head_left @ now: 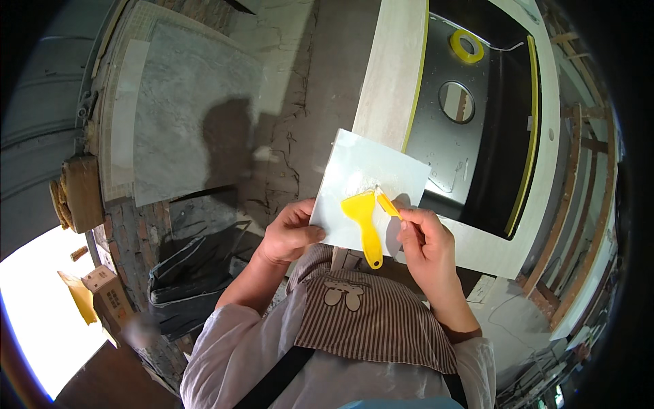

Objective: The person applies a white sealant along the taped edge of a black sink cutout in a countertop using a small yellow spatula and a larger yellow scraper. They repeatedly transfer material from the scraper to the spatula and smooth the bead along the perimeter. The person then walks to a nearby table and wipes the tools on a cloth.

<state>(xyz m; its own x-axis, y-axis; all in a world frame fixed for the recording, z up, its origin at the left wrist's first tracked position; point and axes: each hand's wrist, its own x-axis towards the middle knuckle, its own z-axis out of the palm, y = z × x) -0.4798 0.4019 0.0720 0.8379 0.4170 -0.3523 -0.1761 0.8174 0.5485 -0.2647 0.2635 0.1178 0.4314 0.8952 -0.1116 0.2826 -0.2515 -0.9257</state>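
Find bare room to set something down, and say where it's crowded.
Free: the counter strip along the left of the sink; the top corner of the board, above the paste. Crowded: mid-board, with paste, scraper and the small yellow tool in the right hand.

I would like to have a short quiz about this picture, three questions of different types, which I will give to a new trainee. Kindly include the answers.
1. Choose one. The right hand holds:
a) a paintbrush
b) a small yellow tool
c) a hammer

2. True or false: the yellow tape roll lies in the dark basin.

3. Short answer: what flat thing, beneath the wide yellow scraper, does the left hand grip?

Key: 1. b; 2. true; 3. a pale board.
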